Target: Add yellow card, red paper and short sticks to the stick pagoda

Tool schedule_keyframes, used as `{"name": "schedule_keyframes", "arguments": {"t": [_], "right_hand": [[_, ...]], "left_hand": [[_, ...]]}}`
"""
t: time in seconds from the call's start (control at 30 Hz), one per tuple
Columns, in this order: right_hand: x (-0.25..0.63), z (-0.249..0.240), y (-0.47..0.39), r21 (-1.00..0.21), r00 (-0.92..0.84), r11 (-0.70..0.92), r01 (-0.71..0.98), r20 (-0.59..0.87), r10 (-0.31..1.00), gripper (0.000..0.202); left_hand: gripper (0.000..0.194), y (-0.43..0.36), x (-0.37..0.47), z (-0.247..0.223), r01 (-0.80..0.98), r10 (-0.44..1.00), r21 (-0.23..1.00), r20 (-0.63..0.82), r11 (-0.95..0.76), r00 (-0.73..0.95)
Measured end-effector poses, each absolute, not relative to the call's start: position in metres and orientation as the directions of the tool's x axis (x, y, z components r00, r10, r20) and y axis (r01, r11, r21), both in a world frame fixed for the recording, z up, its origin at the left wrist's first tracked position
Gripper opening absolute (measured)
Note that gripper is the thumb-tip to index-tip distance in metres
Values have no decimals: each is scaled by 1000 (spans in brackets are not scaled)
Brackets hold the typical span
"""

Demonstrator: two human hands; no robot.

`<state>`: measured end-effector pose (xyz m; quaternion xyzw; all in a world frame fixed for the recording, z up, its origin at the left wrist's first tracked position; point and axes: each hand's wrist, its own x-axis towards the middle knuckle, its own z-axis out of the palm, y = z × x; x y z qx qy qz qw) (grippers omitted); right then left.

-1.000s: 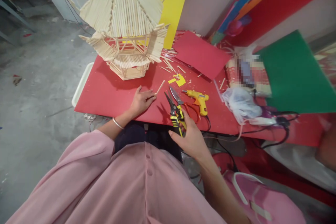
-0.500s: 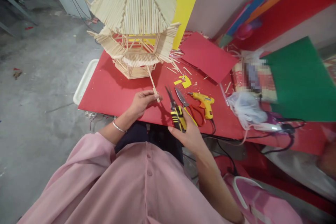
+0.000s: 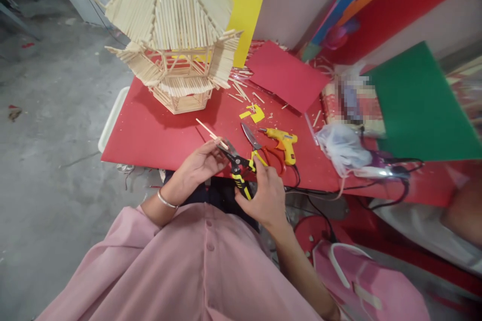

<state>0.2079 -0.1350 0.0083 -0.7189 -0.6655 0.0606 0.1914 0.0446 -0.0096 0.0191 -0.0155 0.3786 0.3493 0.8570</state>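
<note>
A thin wooden stick (image 3: 206,129) is pinched in my left hand (image 3: 201,163), pointing up and left over the red table. My right hand (image 3: 265,193) grips the black and yellow pliers (image 3: 237,163), whose handles are spread. Their jaws reach the stick beside my left fingertips; whether they touch it I cannot tell. Behind my hands stands a pagoda-like model (image 3: 181,25) made of many sticks. Red-handled scissors (image 3: 250,135) and a yellow glue gun (image 3: 284,143) lie to the right of the pliers.
Yellow paper scraps (image 3: 256,113) and loose sticks lie on the red table (image 3: 150,140). Beyond are a red sheet (image 3: 288,75), a plastic bag (image 3: 341,145), a green sheet (image 3: 417,105) and black cables. Another person's arm (image 3: 465,210) shows at the right edge.
The pliers have moved left and turned, so their jaws now meet my left fingertips. The stick has swung away from the model and tilts further left. The whole view has shifted slightly.
</note>
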Motion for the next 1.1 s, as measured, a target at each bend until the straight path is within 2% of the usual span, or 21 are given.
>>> {"name": "schedule_keyframes", "arguments": {"t": [0.1,0.23,0.37,0.5,0.6,0.67,0.73,0.83,0.9,1.0,1.1], "right_hand": [[205,4,-134,-356,126,-63,932,157,979,87],[191,0,-119,-399,255,-208,893,67,965,86],[174,2,-90,-270,278,-268,925,-1,961,78],[186,9,-76,-243,217,-180,953,134,967,55],[215,13,-81,-171,290,-267,948,127,949,43],[236,15,-86,-89,334,-333,939,3,942,43],[251,17,-89,-45,298,-303,952,-96,950,48],[262,20,-87,-8,219,-222,975,-118,969,59],[265,21,-84,11,234,-234,972,-91,968,62],[267,20,-83,-62,279,-280,958,-25,960,61],[259,17,-90,-242,241,-216,946,79,967,70]], "left_hand": [[17,-8,41,20,-643,586,224,-688,733,428],[15,-10,32,16,-722,721,369,-644,586,256],[16,-12,30,17,-729,761,432,-621,531,187],[19,-10,34,28,-712,725,402,-655,575,215],[23,-8,38,36,-718,694,352,-675,600,249],[27,-7,42,39,-724,665,297,-688,622,290],[28,-7,45,40,-724,635,252,-704,642,318],[26,-8,48,39,-717,604,220,-723,662,336],[25,-8,47,39,-715,597,205,-722,668,351],[28,-8,44,41,-720,590,175,-713,672,377],[27,-8,42,44,-715,581,158,-710,681,397]]}}
